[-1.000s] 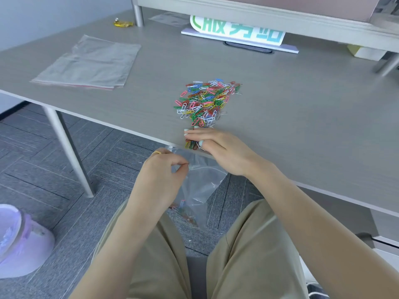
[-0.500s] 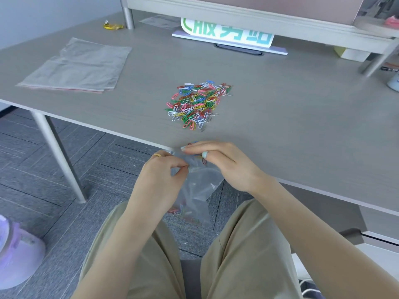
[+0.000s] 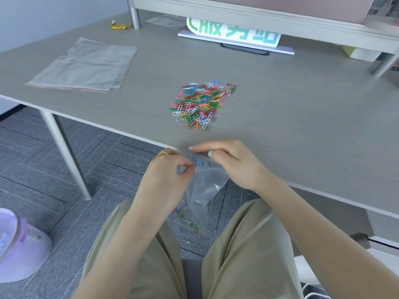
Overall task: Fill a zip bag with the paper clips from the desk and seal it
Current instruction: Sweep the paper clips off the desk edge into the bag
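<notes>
Desk (image 3: 302, 117) filled the upper frame, grey, its near edge just behind the fingers of both hands. Stack of spare bags (image 3: 86, 65) lay flat well off to the left of the hands, far from the fingers. Zip bag (image 3: 203, 190) hung below the desk edge between the knees, clear, mouth up at the fingertips; a few clips (image 3: 190, 221) sat in its bottom corner, well below the fingers. Left hand (image 3: 168, 175) had thumb and forefinger pinched closed on the near lip of the bag mouth, other fingers curled. Right hand (image 3: 228, 160) was just beside it, fingers bent over the far lip; fingertips looked to be pinching some blue clips (image 3: 197, 160) at the mouth, though motion blur made the exact grip hard to read. Pile of coloured paper clips (image 3: 203, 104) rested on the desk beyond the fingertips, apart from both hands. Yellow wrapper (image 3: 119, 26) sat far back left.
</notes>
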Available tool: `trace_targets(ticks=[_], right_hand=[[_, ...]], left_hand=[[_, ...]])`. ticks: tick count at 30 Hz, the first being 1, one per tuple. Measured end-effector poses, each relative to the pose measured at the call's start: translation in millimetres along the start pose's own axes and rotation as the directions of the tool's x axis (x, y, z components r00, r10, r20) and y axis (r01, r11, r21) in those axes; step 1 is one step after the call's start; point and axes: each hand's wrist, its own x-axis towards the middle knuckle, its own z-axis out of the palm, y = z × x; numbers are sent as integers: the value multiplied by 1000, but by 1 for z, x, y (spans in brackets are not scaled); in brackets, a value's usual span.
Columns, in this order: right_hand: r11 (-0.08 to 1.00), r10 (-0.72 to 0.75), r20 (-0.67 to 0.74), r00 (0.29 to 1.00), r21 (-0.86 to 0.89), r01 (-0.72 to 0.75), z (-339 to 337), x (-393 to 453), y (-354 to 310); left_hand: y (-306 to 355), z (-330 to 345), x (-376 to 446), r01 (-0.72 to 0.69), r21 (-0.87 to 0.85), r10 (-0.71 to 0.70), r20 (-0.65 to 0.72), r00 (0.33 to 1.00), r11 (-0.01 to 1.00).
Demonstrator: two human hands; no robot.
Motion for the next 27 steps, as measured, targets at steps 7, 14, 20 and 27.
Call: trace_targets(ticks=[7,14,20,27], right_hand=[[996,84,-425,901,13,-87,-39,63,29],[908,232,-367,901,-250,-336,-83,142,73],[875,283,-373,884,-277,-397,-96,173,78],[949,153,-167,974,-251,-192,-91,196,73]], left_hand=[[-3,-2,2,7,21,-8,12,1000,1000],[-7,-9,4,70,-19,-69,42,997,997],[-10,-10,7,153,13,-153,17,988,988],[-7,-9,11,188,57,-189,13,982,981]])
